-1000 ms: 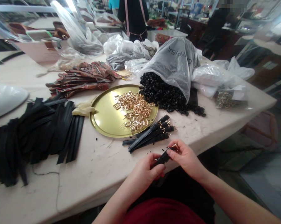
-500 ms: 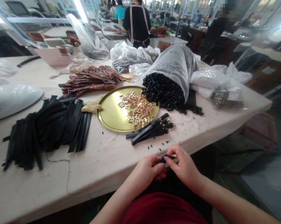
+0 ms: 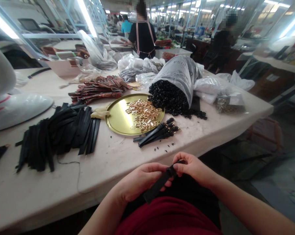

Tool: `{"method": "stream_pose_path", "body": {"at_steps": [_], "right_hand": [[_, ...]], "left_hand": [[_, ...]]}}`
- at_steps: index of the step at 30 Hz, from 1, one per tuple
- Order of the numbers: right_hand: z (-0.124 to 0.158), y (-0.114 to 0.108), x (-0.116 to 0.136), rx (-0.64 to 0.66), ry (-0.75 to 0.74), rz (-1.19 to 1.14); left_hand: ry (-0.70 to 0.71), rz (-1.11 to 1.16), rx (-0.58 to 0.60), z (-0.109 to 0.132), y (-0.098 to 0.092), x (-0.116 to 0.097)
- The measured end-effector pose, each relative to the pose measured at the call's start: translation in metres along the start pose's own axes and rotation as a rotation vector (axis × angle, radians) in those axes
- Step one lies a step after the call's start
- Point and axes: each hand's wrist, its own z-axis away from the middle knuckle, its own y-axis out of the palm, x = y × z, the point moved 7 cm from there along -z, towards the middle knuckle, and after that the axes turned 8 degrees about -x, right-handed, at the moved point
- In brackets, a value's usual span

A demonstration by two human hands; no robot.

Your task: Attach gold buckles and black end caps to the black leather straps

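Observation:
Both of my hands hold one black strap (image 3: 155, 189) just below the table's near edge, over my lap. My left hand (image 3: 139, 181) is closed round the strap's middle. My right hand (image 3: 192, 168) pinches its upper end, where a small loop sits. On the table just beyond lie a few finished black straps with gold buckles (image 3: 159, 132). A round gold tray (image 3: 118, 120) holds a heap of gold buckles (image 3: 143, 115). Behind it a clear plastic bag (image 3: 180, 73) spills small black loops (image 3: 170, 98).
A pile of plain black straps (image 3: 59, 133) lies at the left, with red patterned straps (image 3: 98, 88) behind. A white machine base (image 3: 12, 104) stands far left. More plastic bags (image 3: 221, 86) crowd the right. Other people work at benches in the background.
The view has tilted up. My hands drew back from the table edge toward my lap, and the strap now hangs lower through my left hand.

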Motion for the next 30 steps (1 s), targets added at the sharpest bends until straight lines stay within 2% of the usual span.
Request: {"method": "stream_pose_path", "body": {"at_steps": [4, 8, 14, 16, 19, 21, 23, 27, 30], "right_hand": [[0.011, 0.002, -0.002, -0.03, -0.02, -0.073], [0.022, 0.002, -0.001, -0.066, -0.057, -0.006], [0.039, 0.003, 0.005, -0.068, -0.083, 0.087], [0.039, 0.004, 0.004, -0.081, -0.071, -0.011], [0.034, 0.006, -0.004, -0.116, -0.005, -0.292], [0.029, 0.005, -0.01, -0.138, 0.025, -0.452], [0.026, 0.001, -0.012, -0.154, 0.019, -0.519], [0.024, -0.01, -0.01, -0.171, -0.015, -0.485], [0.018, -0.017, -0.008, -0.176, -0.032, -0.444]], "left_hand": [[0.095, -0.003, -0.109, -0.003, 0.002, 0.009], [0.241, -0.125, -0.229, -0.004, 0.006, 0.014], [0.368, -0.387, -0.215, -0.005, 0.013, 0.018], [0.416, -0.351, -0.303, -0.004, 0.012, 0.016], [0.545, -0.257, -0.435, 0.0, 0.014, 0.006], [0.602, -0.216, -0.419, 0.001, 0.021, 0.0], [0.574, -0.153, -0.356, -0.002, 0.027, -0.002], [0.426, -0.085, -0.283, -0.017, 0.03, 0.001], [0.458, -0.209, -0.304, -0.027, 0.027, -0.004]]}}
